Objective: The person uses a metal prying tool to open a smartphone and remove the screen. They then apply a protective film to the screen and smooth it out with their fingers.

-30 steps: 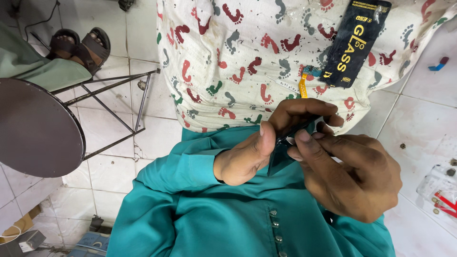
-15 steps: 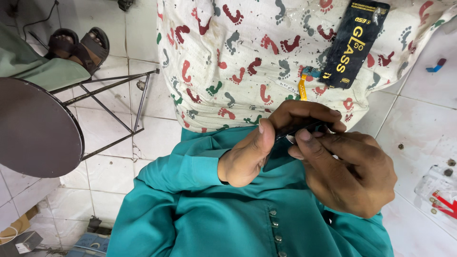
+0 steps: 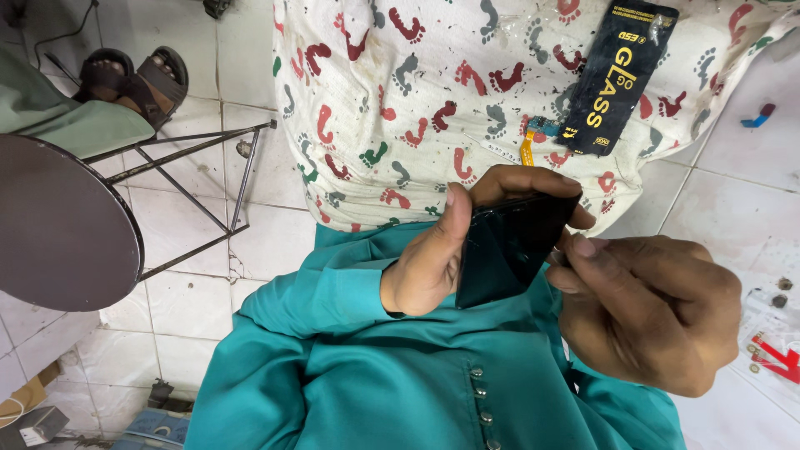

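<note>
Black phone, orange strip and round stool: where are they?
black phone [image 3: 512,250], head view, middle of its dark glossy face.
orange strip [image 3: 527,150], head view, on its thin orange band lying on the cloth.
round stool [image 3: 58,225], head view, bare middle of its dark seat.

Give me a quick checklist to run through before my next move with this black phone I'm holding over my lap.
1. Left hand grips the black phone, thumb on one edge, fingers curled over the top: ok.
2. Right hand has fingertips at the phone's right edge: ok; whether they pinch anything there: cannot tell.
3. Phone's dark glossy face shows line-like marks, cracks or reflections: cannot tell.
4. Orange flex cable lies apart on the footprint-patterned cloth: ok.
5. Black glass-protector packet lies on the cloth within reach: ok.
6. Phone is over the teal garment, not a firm surface: not ok.
</note>
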### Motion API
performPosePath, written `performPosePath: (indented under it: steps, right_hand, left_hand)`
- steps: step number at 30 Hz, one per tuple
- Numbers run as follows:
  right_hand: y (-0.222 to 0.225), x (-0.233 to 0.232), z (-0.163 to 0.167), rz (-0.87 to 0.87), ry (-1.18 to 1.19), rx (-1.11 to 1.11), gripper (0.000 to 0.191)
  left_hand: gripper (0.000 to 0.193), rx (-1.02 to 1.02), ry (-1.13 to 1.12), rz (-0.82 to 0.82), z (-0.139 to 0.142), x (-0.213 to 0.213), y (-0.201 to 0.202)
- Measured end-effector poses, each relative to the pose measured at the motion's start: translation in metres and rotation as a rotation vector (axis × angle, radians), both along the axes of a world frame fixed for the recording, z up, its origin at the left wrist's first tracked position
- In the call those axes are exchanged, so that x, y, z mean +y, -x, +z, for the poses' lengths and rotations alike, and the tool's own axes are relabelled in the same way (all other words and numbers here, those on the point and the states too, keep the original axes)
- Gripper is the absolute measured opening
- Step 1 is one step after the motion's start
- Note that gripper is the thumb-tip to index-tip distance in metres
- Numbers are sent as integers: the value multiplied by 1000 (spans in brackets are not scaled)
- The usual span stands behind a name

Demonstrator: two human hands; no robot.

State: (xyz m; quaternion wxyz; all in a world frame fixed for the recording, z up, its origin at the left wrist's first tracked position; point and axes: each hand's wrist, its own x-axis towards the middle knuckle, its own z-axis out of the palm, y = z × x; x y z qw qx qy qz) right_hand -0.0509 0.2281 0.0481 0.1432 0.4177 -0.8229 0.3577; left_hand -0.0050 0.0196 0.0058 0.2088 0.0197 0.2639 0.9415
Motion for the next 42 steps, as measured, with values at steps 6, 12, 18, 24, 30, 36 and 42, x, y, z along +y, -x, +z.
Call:
performPosePath:
  steps: [6, 12, 18, 24, 30, 36, 42]
  right_hand:
    - [-15, -2, 0, -135, -69, -63, 40]
    - [-10, 2, -3, -63, 8, -26, 38]
    - [-9, 2, 3, -36, 10, -19, 37]
    - [-4, -1, 6, 16, 21, -11, 38]
    - [-10, -2, 7, -20, 5, -33, 38]
    - [-7, -1, 8, 5, -8, -21, 39]
    - [-7, -3, 10, 13, -16, -29, 40]
  left_hand:
    - [95, 104, 70, 29, 6, -5, -2]
    - [97, 34, -44, -21, 8, -4, -9]
    - [97, 26, -52, -56, 9, -4, -12]
    - [93, 75, -53, -43, 11, -7, -13]
    - [91, 78, -64, -13, 11, 0, -13]
    - [85, 206, 24, 29, 6, 0, -13]
    - [84, 260, 107, 46, 5, -1, -12]
